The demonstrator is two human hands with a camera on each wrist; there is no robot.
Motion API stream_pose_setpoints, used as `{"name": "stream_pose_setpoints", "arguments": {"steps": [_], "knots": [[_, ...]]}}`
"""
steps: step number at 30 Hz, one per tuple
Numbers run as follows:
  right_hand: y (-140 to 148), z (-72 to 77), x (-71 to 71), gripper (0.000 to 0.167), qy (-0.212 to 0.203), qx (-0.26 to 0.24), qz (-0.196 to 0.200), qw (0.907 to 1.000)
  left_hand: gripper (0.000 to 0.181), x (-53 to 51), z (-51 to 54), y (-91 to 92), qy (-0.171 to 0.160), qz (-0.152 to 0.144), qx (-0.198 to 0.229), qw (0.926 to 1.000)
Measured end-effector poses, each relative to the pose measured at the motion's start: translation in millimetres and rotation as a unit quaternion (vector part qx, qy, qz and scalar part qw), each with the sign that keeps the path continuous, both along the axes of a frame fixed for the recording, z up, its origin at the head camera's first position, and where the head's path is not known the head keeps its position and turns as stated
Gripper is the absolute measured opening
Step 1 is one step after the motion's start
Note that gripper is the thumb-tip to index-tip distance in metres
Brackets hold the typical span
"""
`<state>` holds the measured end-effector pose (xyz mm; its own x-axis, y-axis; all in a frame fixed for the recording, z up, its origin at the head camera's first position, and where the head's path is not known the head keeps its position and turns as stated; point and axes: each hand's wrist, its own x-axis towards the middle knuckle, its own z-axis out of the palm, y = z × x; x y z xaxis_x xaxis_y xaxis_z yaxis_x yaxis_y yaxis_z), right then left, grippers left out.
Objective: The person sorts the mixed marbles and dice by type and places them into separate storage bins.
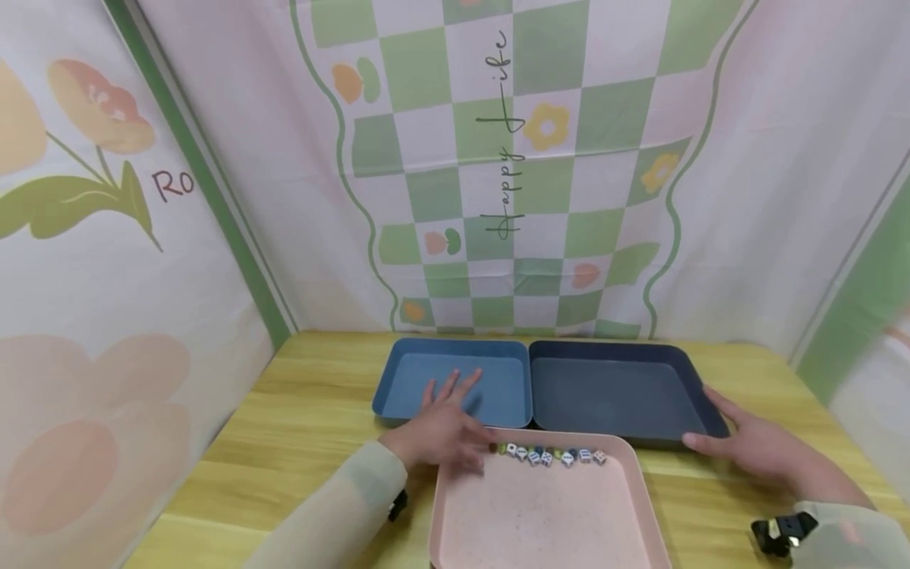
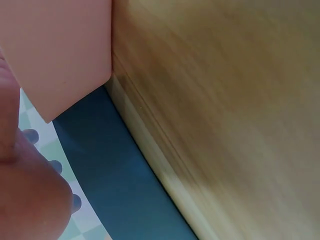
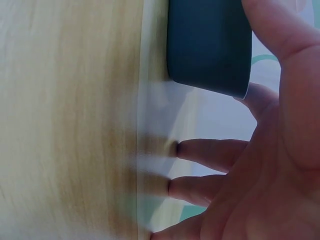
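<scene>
My left hand (image 1: 444, 431) reaches over the back left corner of the pink tray (image 1: 540, 514), several fingers spread above the blue tray (image 1: 462, 348). Whether it touches either tray, I cannot tell. Inside the pink tray, along its far wall, runs a row of small white dice (image 1: 547, 457) with dark markings, among small green and dark pieces partly hidden behind them. At the near right corner of the dark navy tray (image 1: 618, 435), my right hand (image 1: 761, 446) has its thumb by the front rim and a finger along the right side. Its other fingers (image 3: 210, 152) are extended past the corner.
The blue and navy trays stand side by side at the back of the wooden table (image 1: 306, 395), with the pink one in front. Behind hangs a patterned curtain (image 1: 483, 182); another printed sheet (image 1: 107, 316) borders the left side.
</scene>
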<state>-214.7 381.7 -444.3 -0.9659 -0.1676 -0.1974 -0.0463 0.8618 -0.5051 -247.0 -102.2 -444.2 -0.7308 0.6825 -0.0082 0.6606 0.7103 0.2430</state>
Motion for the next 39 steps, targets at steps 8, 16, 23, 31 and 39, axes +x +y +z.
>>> {"name": "stream_pose_setpoints", "arguments": {"steps": [8,16,23,31,39], "knots": [[-0.6,2.4,0.8,0.107,-0.006,0.008,0.001,0.9999,0.034,-0.5,3.9,5.3,-0.012,0.002,-0.017,0.9998],[-2.5,2.6,4.1,0.108,-0.006,0.005,-0.001,1.0000,0.024,-2.8,3.9,7.9,-0.019,0.005,-0.018,0.9997],[-1.7,0.9,3.2,0.108,-0.001,0.000,-0.001,1.0000,0.020,-4.2,3.1,9.9,-0.011,0.003,-0.016,0.9998],[-2.0,-1.9,2.0,0.107,0.000,0.004,0.001,1.0000,0.016,-2.2,8.7,12.3,0.035,-0.016,-0.048,0.9981],[-0.2,1.1,1.5,0.107,0.009,0.006,0.001,0.9999,0.017,-6.3,7.4,13.5,0.046,-0.018,-0.058,0.9971]]}}
